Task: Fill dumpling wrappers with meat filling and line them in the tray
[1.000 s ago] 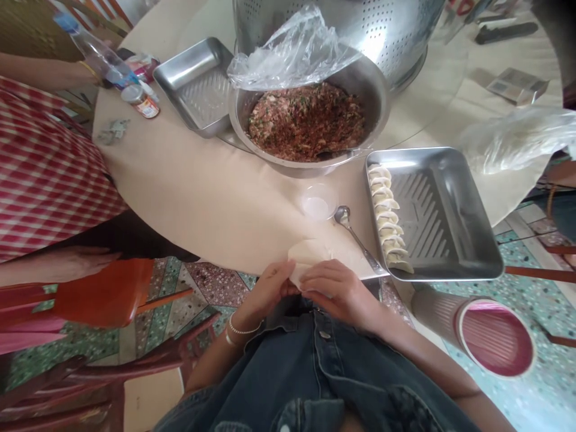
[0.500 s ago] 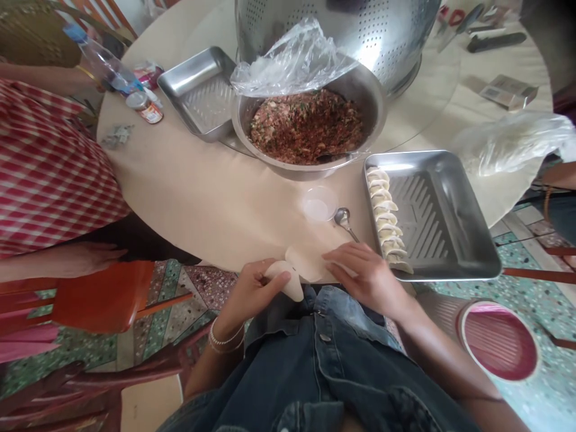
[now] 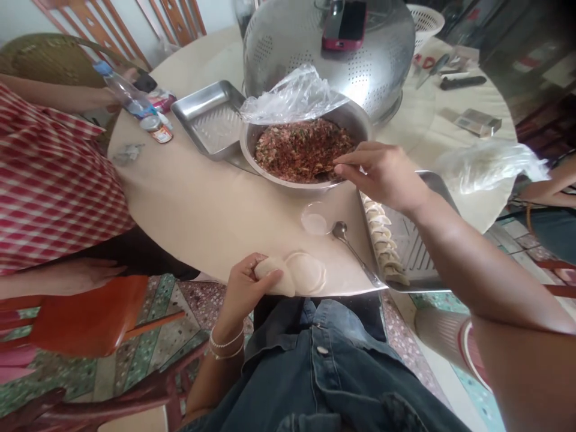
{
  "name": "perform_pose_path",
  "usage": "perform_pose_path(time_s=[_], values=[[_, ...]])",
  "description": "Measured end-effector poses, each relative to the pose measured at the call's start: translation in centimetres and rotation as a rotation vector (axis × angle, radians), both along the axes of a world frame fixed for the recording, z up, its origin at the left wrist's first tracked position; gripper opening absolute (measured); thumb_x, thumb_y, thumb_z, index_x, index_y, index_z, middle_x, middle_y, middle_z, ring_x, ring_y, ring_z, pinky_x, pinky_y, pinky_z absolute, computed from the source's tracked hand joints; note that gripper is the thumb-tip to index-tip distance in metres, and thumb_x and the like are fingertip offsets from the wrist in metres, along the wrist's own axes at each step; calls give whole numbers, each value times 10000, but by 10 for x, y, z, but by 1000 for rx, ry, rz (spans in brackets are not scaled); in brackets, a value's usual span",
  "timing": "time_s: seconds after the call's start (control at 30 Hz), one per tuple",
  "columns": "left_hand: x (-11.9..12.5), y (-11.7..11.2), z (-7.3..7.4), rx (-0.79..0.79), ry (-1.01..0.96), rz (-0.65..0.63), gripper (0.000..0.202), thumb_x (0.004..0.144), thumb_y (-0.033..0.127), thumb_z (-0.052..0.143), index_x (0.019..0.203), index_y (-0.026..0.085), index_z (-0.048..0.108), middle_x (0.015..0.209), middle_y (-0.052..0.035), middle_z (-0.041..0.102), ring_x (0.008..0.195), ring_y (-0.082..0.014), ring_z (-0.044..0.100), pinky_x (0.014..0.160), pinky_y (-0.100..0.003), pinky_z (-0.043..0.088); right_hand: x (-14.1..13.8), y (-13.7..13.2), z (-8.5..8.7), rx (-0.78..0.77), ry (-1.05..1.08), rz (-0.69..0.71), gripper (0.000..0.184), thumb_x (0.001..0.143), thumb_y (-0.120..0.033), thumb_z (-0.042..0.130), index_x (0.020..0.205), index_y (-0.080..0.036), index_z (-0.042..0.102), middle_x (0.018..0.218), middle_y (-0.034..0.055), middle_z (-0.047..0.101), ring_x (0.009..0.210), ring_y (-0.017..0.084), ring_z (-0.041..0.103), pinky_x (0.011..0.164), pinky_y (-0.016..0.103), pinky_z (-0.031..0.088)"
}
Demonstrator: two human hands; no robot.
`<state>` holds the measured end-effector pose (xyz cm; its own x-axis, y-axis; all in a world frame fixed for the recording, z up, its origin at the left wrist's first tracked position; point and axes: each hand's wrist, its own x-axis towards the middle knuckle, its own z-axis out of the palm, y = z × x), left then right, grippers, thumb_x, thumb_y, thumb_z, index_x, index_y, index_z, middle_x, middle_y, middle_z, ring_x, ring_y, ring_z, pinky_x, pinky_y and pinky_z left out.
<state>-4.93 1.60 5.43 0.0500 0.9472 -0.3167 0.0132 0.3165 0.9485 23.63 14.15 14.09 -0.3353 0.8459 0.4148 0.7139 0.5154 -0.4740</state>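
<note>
Head view: right hand in the filling, wrapper waiting in the left

Scooping meat filling (image 3: 297, 147) looks like the step in hand. The right hand (image 3: 391, 177) reaches into the steel bowl (image 3: 310, 187), its fingers pinched closed on what seems to be a spoon (image 3: 326, 175) dipped in the meat. The left hand (image 3: 243, 285) has a round wrapper (image 3: 284, 283) nipped between thumb and fingers at the counter (image 3: 202, 210) edge, beside more wrappers (image 3: 306, 273) lying flat.

Bringing filling to the dough would call for a level spoon, a clean lift over the rim, and a flat wrapper — its edge free of meat, I'd judge.

Crumpled plastic (image 3: 292, 99) covers the bowl's far side and could snag. The right forearm crosses a tray (image 3: 414, 246) with a row of dumplings (image 3: 382, 234), while a small clear dish (image 3: 315, 221) and a loose spoon (image 3: 355, 252) lie between bowl and wrappers — easy to knock
</note>
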Motion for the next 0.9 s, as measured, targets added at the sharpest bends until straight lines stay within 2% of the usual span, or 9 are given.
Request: perform_pose_path(time_s=[0.1, 0.23, 0.3, 0.4, 0.57, 0.67, 0.77, 0.9], values=[[-2, 0, -2, -41, -153, 84, 268, 646, 303, 830, 748, 155, 633, 629, 62, 605, 567, -58, 520, 537, -146, 432, -1, 19, 15, 22, -129, 92, 221, 904, -300, 553, 766, -194, 690, 678, -22, 599, 667, 90, 521, 673, 269, 411], [3, 7, -2, -133, -364, 193, 305, 695, 356, 799, 882, 180, 634, 746, 42, 688, 640, -74, 617, 592, -149, 499, -4, 30, 29, 106, -73, -54, 345, 961, -377, 459, 792, -155, 661, 668, -30, 593, 588, 41, 439, 629, 248, 365], [5, 12, -2, -197, -449, 222, 237, 748, 324, 753, 901, 174, 652, 766, 16, 724, 654, -94, 658, 591, -162, 526, -11, 30, 27, 109, -11, -75, 333, 967, -379, 461, 811, -156, 652, 671, -23, 602, 584, 50, 451, 625, 249, 379], [4, 17, -2, -257, -540, 260, 89, 836, 230, 632, 887, 178, 682, 777, 2, 759, 703, -104, 705, 616, -162, 556, -24, 30, 15, 35, 29, 22, 267, 962, -338, 490, 819, -171, 642, 679, -20, 611, 586, 66, 484, 627, 253, 410], [-1, 18, 0, -269, -776, 267, 222, 885, 207, 528, 1018, 220, 706, 897, -5, 786, 936, -132, 728, 880, -229, 569, -32, 23, 8, -2, 151, 51, 351, 969, -437, 441, 845, -177, 642, 687, -18, 616, 590, 71, 509, 628, 254, 432], [-1, 18, 2, -235, -825, 240, 247, 891, 259, 522, 1052, 237, 708, 951, -11, 784, 1040, -143, 703, 913, -229, 554, -29, 16, 12, -56, 263, 44, 433, 953, -529, 416, 841, -176, 640, 675, -19, 630, 581, 67, 531, 612, 243, 436], [6, 20, 6, -258, -841, 240, 247, 902, 261, 493, 980, 229, 725, 957, -11, 784, 1019, -134, 709, 898, -216, 557, -27, 12, 12, -97, 352, 1, 471, 922, -587, 430, 835, -171, 633, 642, -17, 633, 549, 67, 535, 574, 239, 430], [20, 23, 14, -263, -815, 239, 273, 915, 242, 457, 965, 205, 722, 1001, -30, 777, 1095, -172, 682, 1038, -317, 502, -27, 7, 8, -57, 317, -18, 468, 920, -590, 435, 782, -185, 626, 674, -11, 639, 574, 73, 551, 577, 246, 429]])
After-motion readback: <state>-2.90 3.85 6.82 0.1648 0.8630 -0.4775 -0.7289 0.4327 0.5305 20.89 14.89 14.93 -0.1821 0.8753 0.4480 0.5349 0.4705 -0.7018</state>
